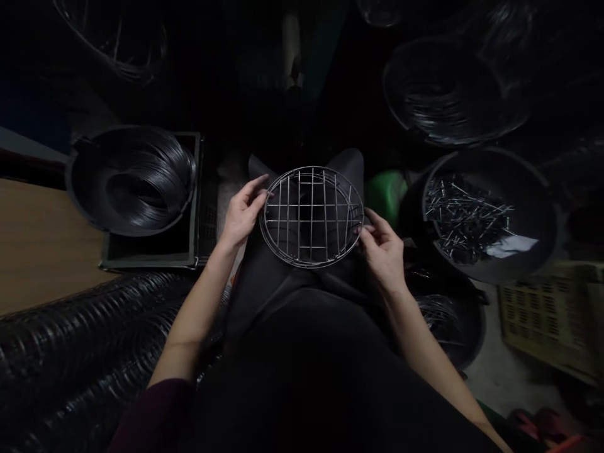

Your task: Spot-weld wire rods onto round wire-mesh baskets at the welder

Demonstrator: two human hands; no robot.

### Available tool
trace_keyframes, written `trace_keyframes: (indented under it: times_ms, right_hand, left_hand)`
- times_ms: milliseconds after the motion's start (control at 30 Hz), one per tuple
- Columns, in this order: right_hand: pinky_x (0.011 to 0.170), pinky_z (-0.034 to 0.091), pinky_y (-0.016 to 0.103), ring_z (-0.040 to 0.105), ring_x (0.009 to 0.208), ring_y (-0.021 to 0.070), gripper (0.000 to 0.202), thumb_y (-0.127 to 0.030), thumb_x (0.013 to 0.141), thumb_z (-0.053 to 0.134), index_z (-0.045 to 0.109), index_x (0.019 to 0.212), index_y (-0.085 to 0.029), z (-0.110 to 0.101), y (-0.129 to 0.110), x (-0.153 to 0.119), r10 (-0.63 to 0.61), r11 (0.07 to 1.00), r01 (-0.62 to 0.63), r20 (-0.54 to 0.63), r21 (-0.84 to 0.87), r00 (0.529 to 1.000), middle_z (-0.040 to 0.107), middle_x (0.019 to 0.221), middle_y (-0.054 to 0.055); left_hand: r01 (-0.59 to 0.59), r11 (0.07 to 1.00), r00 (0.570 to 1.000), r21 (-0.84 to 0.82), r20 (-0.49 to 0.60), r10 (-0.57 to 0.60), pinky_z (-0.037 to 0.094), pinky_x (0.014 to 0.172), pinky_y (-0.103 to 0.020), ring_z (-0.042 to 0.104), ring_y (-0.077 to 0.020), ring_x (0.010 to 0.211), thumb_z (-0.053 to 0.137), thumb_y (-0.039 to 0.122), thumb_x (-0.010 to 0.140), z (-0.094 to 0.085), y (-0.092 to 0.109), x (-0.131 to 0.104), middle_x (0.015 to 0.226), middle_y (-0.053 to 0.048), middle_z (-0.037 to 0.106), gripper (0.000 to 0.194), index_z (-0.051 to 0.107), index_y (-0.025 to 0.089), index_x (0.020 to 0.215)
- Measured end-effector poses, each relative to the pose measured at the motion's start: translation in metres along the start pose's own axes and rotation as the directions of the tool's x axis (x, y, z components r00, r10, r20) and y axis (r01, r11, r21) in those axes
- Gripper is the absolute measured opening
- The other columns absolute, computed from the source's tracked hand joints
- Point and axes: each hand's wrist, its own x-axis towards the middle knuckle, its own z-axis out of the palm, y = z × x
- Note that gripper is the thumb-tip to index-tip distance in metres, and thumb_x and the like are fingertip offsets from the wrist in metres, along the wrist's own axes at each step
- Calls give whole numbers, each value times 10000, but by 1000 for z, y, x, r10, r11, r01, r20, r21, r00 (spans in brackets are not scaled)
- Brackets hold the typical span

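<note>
A round wire rack (pixel 312 212) with crossing bars inside a ring rim is held level above my lap, over dark cloth (pixel 255 277). My left hand (pixel 244 211) pinches its left rim between thumb and fingers. On the opposite side, my right hand (pixel 381 246) grips the right rim low down, its fingertips curled against the wire. More than one ring shows at the edge, so the rack has depth or several are stacked; I cannot tell which.
Left, a black tub (pixel 80 182) holds coiled wire (pixel 155 170) above a green crate (pixel 150 259). Many wire rings (pixel 94 340) lie lower left. Right, a bucket (pixel 533 207) holds short metal pieces (pixel 465 214); a yellow crate (pixel 547 314) stands below it. A green object (pixel 387 195) sits nearby.
</note>
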Motion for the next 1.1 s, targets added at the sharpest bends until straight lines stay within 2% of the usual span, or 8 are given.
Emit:
trace_keyframes:
  times_ms: [100, 267, 367, 467, 767, 967, 1033, 1100]
  right_hand:
    - [778, 600, 411, 680, 810, 194, 538, -440, 863, 602, 600, 1347, -206, -1, -3, -2, 4, 998, -2, 26, -68, 1000, 729, 981, 65]
    - [1091, 464, 487, 605, 1230, 245, 528, -442, 882, 590, 601, 1354, -207, -4, -9, 9, -90, 988, 99, 82, -117, 993, 625, 1355, 80]
    - [1129, 422, 490, 575, 1276, 242, 539, -434, 886, 580, 589, 1366, -189, -6, -9, 16, -73, 988, 90, 133, -127, 988, 614, 1368, 84]
    - [1124, 429, 487, 571, 1281, 236, 534, -433, 903, 555, 576, 1379, -193, -7, -7, 16, -79, 982, 105, 169, -154, 983, 611, 1374, 79]
    - [1142, 405, 456, 562, 1285, 229, 585, -469, 878, 572, 562, 1397, -201, -3, 18, 14, -125, 959, 161, 163, -231, 979, 615, 1370, 72]
    - [961, 528, 438, 674, 952, 237, 483, -476, 909, 490, 698, 1216, -166, 8, 30, -15, -251, 881, 177, -117, -438, 961, 717, 988, 105]
    - [980, 509, 462, 660, 996, 251, 480, -453, 939, 429, 668, 1263, -191, 6, 27, -33, -277, 823, 214, -43, -526, 960, 706, 1039, 116]
    - [1045, 458, 513, 607, 1149, 285, 541, -452, 938, 427, 549, 1399, -196, 2, 21, -50, -256, 774, 278, 121, -568, 959, 659, 1218, 140]
  left_hand:
    - [8, 999, 1000, 53, -26, -7, 569, 935, -388, 693, -232, 1044, 624, 485, 887, -1, -6, -1, 1153, -76, 735, 459, 639, 257, 1286]
    - [-75, 991, 978, 109, 202, 51, 532, 1003, -391, 666, -268, 1144, 674, 570, 825, -4, -11, 37, 1225, -86, 714, 527, 702, 220, 1217]
    - [-125, 978, 948, 168, 312, 67, 515, 1026, -388, 678, -268, 1130, 630, 609, 843, -4, -8, 57, 1207, -79, 722, 537, 712, 224, 1209]
    - [-154, 972, 932, 176, 351, 84, 524, 1018, -387, 691, -262, 1104, 604, 612, 862, -3, -4, 62, 1185, -63, 731, 526, 705, 241, 1221]
    - [-225, 941, 949, 253, 276, 153, 507, 1046, -361, 674, -257, 1151, 610, 580, 871, 4, -18, 55, 1209, -35, 724, 475, 718, 252, 1197]
    - [-233, 957, 957, 174, 214, 194, 487, 1061, -438, 648, -285, 1192, 581, 604, 881, 13, -35, 52, 1217, -37, 718, 490, 707, 255, 1201]
    - [-199, 966, 968, 164, 184, 168, 489, 1053, -455, 639, -299, 1204, 600, 603, 869, 16, -38, 52, 1191, -41, 725, 488, 710, 252, 1190]
    - [-177, 971, 975, 160, 165, 151, 495, 1044, -460, 632, -306, 1212, 614, 586, 866, 18, -40, 51, 1176, -41, 728, 467, 712, 257, 1182]
